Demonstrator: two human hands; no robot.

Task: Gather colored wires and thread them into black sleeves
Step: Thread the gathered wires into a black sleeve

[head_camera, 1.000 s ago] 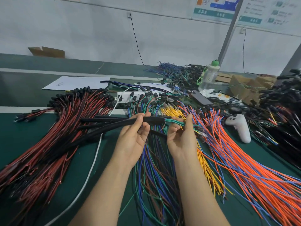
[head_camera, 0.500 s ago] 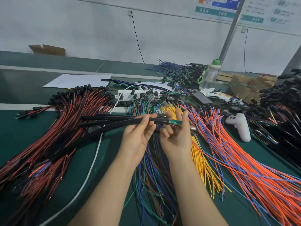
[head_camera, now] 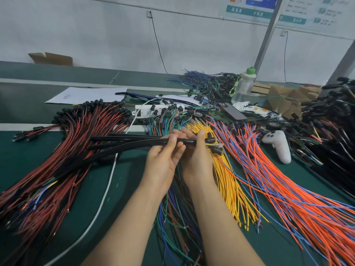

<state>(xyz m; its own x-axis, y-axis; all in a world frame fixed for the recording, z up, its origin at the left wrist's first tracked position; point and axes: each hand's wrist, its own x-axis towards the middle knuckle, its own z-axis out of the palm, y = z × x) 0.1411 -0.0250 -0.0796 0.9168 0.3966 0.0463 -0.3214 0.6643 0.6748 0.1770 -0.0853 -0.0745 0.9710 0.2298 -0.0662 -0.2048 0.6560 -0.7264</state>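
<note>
A black sleeve (head_camera: 134,144) runs level above the table, among several black sleeves fanning out to the left. My left hand (head_camera: 165,160) grips it near its right end. My right hand (head_camera: 196,156) sits right beside the left and pinches the sleeve's end, where a short tuft of colored wires (head_camera: 214,145) with small connectors sticks out to the right. Under my hands lie piles of loose wires: green, blue and brown (head_camera: 178,217), yellow (head_camera: 230,185), and orange with blue (head_camera: 288,189).
A big bundle of red and black wires (head_camera: 63,154) covers the left of the green table (head_camera: 124,189). A white cable (head_camera: 107,187) crosses it. A white controller (head_camera: 278,145), a phone (head_camera: 233,111), a bottle (head_camera: 243,87) and a power strip (head_camera: 149,110) sit behind.
My right hand has slid left along the wire bundle until it meets my left hand. The stretch of colored wire showing beyond the sleeve's end has shrunk to a short tuft.
</note>
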